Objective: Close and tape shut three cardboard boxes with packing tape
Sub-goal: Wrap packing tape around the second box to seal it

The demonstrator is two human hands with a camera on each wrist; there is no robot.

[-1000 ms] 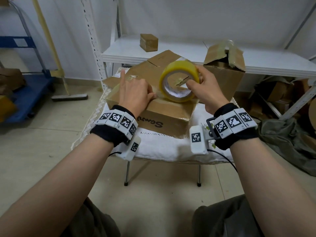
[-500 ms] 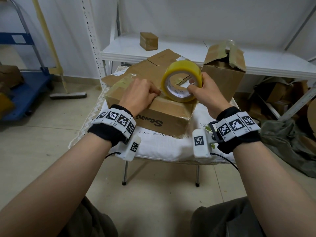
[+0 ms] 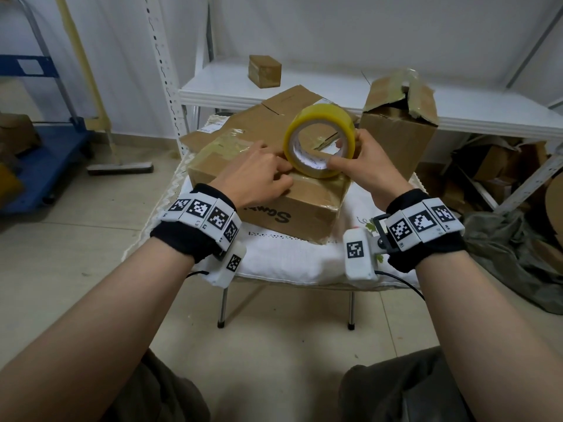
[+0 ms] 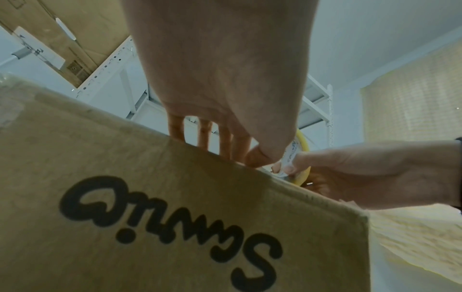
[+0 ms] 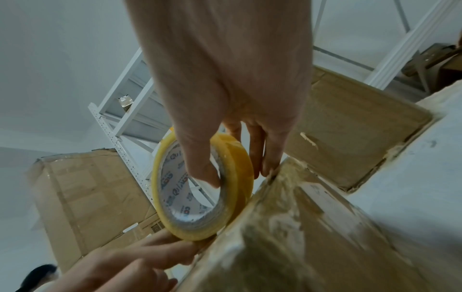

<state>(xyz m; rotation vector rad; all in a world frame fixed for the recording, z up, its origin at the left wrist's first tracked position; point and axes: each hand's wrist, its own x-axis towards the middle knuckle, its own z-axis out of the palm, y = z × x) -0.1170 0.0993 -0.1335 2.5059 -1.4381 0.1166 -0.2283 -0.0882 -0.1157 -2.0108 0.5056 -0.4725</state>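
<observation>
Plain white walls (image 3: 380, 28) behind; pale beige tiled floor (image 3: 274, 345) with thin grout lines; white metal shelving unit (image 3: 335, 86) with perforated uprights and a flat white shelf board along the back; blue metal platform trolley (image 3: 42, 166) at the left, brown cardboard lying on it; long-handled floor squeegee (image 3: 118, 167) leaning against the wall beside the trolley; heap of crumpled cardboard scraps (image 3: 499, 172) under the shelf at right; olive-grey cloth bundle (image 3: 518, 257) on the floor there; light soft, even.

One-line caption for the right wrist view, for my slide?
Right hand grips the yellow packing tape roll on edge atop the cardboard box, left hand at its base.
</observation>
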